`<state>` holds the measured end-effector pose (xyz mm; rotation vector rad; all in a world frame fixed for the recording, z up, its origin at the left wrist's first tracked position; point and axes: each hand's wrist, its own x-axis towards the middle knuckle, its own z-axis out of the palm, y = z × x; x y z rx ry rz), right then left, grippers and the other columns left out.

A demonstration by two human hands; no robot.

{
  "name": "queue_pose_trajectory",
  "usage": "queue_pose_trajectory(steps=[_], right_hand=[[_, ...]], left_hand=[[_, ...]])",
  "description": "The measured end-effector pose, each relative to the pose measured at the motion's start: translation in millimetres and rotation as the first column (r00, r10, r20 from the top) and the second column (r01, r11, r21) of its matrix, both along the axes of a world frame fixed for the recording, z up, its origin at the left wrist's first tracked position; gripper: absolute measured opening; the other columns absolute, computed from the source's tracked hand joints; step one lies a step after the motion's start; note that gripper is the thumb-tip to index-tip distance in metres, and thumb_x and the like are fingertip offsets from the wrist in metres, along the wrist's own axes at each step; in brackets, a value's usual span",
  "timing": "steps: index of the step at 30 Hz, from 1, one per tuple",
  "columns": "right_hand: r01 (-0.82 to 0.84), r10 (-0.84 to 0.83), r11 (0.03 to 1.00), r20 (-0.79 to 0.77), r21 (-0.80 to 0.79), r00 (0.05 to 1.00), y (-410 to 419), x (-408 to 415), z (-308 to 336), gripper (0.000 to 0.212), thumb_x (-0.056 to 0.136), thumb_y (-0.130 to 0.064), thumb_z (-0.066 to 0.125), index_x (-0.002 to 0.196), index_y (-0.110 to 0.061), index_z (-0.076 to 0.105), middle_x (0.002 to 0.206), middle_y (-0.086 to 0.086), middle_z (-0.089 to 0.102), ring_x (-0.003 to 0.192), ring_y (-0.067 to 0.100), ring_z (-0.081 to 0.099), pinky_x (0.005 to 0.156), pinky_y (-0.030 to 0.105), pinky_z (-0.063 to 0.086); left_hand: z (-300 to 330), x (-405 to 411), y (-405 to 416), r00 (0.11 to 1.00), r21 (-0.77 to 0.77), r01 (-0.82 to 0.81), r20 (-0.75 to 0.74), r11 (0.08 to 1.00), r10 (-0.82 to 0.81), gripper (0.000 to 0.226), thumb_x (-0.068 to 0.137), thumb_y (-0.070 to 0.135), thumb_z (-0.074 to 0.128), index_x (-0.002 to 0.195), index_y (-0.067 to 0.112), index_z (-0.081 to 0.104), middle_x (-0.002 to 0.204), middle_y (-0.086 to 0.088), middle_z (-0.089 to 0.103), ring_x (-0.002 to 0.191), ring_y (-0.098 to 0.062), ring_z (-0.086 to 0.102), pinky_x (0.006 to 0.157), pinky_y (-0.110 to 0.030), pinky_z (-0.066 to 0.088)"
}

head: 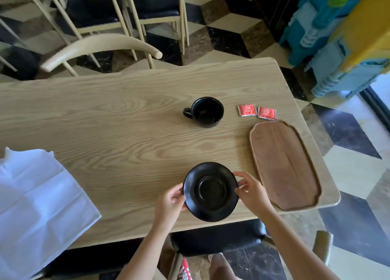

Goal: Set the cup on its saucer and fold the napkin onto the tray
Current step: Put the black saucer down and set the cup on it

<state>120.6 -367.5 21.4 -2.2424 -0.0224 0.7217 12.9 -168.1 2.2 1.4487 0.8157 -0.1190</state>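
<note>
A black saucer (211,192) lies near the table's front edge. My left hand (172,201) grips its left rim and my right hand (251,192) grips its right rim. The black cup (207,112) stands upright farther back at the middle of the table, handle pointing left, apart from both hands. A brown wooden tray (285,165) lies at the right with nothing on it. A white napkin (40,199), unfolded and creased, lies at the left and hangs over the front edge.
Two red sachets (256,111) lie behind the tray, right of the cup. The light wooden table (126,131) ends just right of the tray. Chairs stand behind the table, one curved backrest (101,47) close to its far edge.
</note>
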Motion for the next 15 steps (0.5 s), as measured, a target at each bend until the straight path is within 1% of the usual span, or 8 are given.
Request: queue_pose_trajectory(steps=[3,5,6,8,9,10,13,15], right_hand=[[0.01,-0.01,1.0,0.002,0.005,1.0,-6.3,-1.4,-4.6,0.044,0.075,0.001,0.059,0.107,-0.028,0.061,0.075,-0.004,0.06,0.063,0.009,0.058,0.058,0.002,0.039],[0.01,-0.01,1.0,-0.021,0.009,1.0,-8.7,-4.0,-7.6,0.044,0.076,0.001,0.059,0.108,-0.029,0.061,0.077,-0.003,0.061,0.065,0.014,0.061,0.061,0.005,0.042],[0.01,-0.01,1.0,-0.036,0.014,0.999,-9.3,-5.7,-8.8,0.043,0.076,0.0,0.059,0.109,-0.028,0.061,0.079,-0.001,0.062,0.068,0.017,0.063,0.066,0.01,0.045],[0.012,-0.011,0.999,-0.056,0.031,0.998,-9.4,-8.2,-10.8,0.044,0.077,-0.001,0.059,0.113,-0.027,0.06,0.082,0.002,0.064,0.071,0.022,0.065,0.074,0.026,0.053],[0.015,-0.012,0.999,-0.06,0.039,0.998,-9.4,-8.3,-11.5,0.044,0.078,0.0,0.058,0.113,-0.026,0.06,0.082,0.002,0.063,0.071,0.022,0.065,0.075,0.03,0.055],[0.017,-0.014,0.999,-0.064,0.045,0.998,-9.4,-7.7,-12.0,0.045,0.078,0.002,0.057,0.113,-0.026,0.06,0.081,0.002,0.062,0.07,0.021,0.065,0.073,0.029,0.055],[0.017,-0.011,0.997,-0.084,0.075,0.996,-10.0,-4.0,-12.9,0.046,0.079,0.006,0.055,0.11,-0.027,0.06,0.083,0.007,0.062,0.067,0.019,0.066,0.061,0.015,0.053],[0.012,-0.003,0.997,-0.116,0.078,0.993,-10.6,-1.3,-13.1,0.045,0.078,0.006,0.055,0.11,-0.027,0.06,0.087,0.01,0.063,0.066,0.021,0.067,0.06,0.016,0.054]], left_hand=[[0.0,1.9,-2.5,0.999,0.014,0.032,-0.005,0.999,-0.032,0.035,0.086,0.0,0.059,0.091,0.033,0.063,0.073,0.02,0.072,0.072,-0.001,0.068,0.063,-0.02,0.056],[-0.9,1.0,-2.8,0.999,0.017,0.034,-0.012,0.999,-0.034,0.036,0.085,-0.002,0.059,0.09,0.034,0.063,0.073,0.021,0.072,0.072,-0.001,0.068,0.062,-0.019,0.056],[-1.9,0.1,-2.7,0.999,0.014,0.026,-0.022,1.0,-0.026,0.037,0.085,-0.002,0.059,0.091,0.033,0.063,0.074,0.02,0.072,0.073,-0.002,0.068,0.062,-0.02,0.056],[-4.6,-2.0,-1.6,0.999,0.01,0.006,-0.035,1.0,-0.006,0.038,0.084,-0.003,0.06,0.093,0.034,0.063,0.08,0.014,0.073,0.076,-0.006,0.069,0.063,-0.022,0.056],[-5.5,-2.7,-1.0,0.999,0.007,-0.001,-0.034,1.0,0.001,0.038,0.084,-0.003,0.061,0.093,0.034,0.063,0.084,0.012,0.072,0.077,-0.007,0.069,0.063,-0.023,0.056],[-6.6,-3.4,-0.4,0.999,0.005,-0.006,-0.031,1.0,0.006,0.038,0.083,-0.003,0.061,0.093,0.033,0.064,0.087,0.009,0.072,0.077,-0.008,0.069,0.062,-0.023,0.056],[-9.9,-4.2,1.1,1.0,0.0,-0.005,-0.028,1.0,0.005,0.038,0.083,-0.005,0.061,0.093,0.032,0.063,0.081,0.011,0.073,0.077,-0.009,0.07,0.061,-0.022,0.056],[-10.7,-4.7,2.7,0.999,0.016,0.023,-0.044,1.0,-0.022,0.035,0.083,-0.006,0.061,0.1,0.025,0.063,0.083,0.009,0.072,0.075,-0.009,0.07,0.061,-0.022,0.056]])
